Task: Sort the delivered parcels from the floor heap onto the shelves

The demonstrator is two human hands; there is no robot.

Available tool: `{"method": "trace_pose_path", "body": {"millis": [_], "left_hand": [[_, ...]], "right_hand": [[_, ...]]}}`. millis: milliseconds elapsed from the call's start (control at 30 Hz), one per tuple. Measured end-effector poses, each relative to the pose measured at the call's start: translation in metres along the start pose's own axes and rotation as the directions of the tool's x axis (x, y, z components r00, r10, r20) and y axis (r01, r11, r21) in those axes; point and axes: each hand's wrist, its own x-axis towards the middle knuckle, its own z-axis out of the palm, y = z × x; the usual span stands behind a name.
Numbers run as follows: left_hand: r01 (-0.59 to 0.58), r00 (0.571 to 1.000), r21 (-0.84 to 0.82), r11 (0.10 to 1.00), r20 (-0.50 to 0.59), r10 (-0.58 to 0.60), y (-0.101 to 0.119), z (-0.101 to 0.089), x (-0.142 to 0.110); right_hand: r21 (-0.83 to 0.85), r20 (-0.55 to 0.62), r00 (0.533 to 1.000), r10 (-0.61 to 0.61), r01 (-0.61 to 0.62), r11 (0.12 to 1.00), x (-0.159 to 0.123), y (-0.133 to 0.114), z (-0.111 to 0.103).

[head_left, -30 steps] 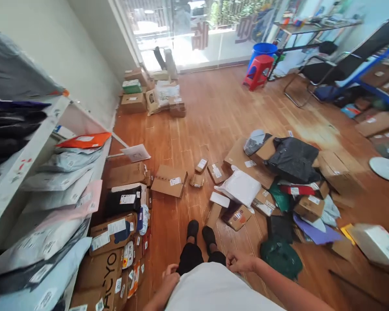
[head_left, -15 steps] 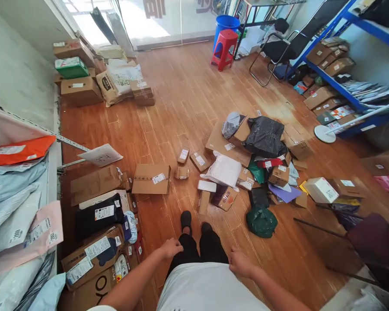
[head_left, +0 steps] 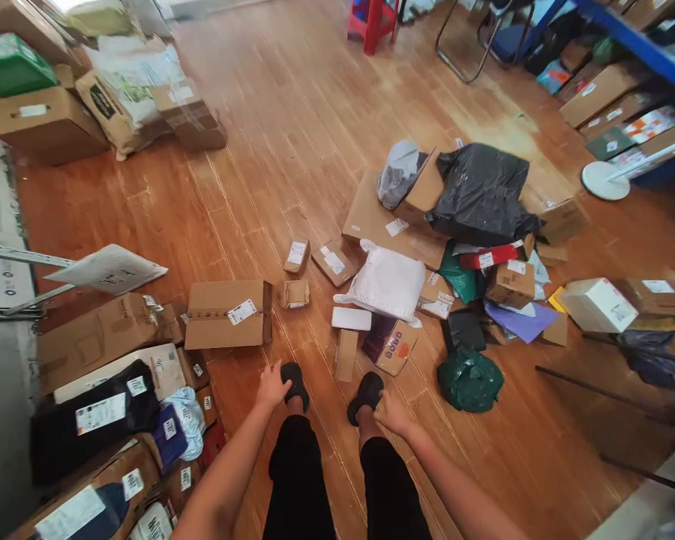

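My left hand [head_left: 274, 386] hangs over the floor beside my left shoe [head_left: 295, 386], with nothing in it and its fingers loosely apart. The nearest parcel to it is a flat brown cardboard box [head_left: 225, 313] with a white label. My right hand [head_left: 392, 411] is by my right shoe [head_left: 367, 397], empty, its thumb and fingers apart. In front of it lie a brown and purple carton [head_left: 391, 345], a narrow brown box [head_left: 346, 355] and a small white box [head_left: 352, 319]. A white bubble-wrapped parcel [head_left: 391, 279] rests just beyond. Neither hand touches a parcel.
A black plastic-wrapped parcel [head_left: 481, 195] tops the pile on the right, with a dark green bag [head_left: 469, 380] nearer me. Stacked parcels, including a black one [head_left: 95, 412], line the left. A red stool [head_left: 373, 22] and a white round stand base [head_left: 606, 181] are farther off.
My view has tilted down and moved closer to the parcels. Both arms reach farther forward, and my hands have come down beside my shoes. The parcels lie as before.
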Motion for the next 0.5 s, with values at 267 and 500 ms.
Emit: {"method": "trace_pose_path", "body": {"millis": [267,500], "left_hand": [[-0.174,0.957,0.189,0.966,-0.197,0.211,0.010,0.106,0.271],[-0.457,0.791,0.485,0.745,-0.162,0.590,0.003,0.095,0.458]], "right_hand": [[0.229,-0.291,0.853,0.434,-0.378,0.897,0.286,0.016,0.179],[0.398,-0.503,0.766,0.400,-0.205,0.894,0.370,0.061,0.244]]}}
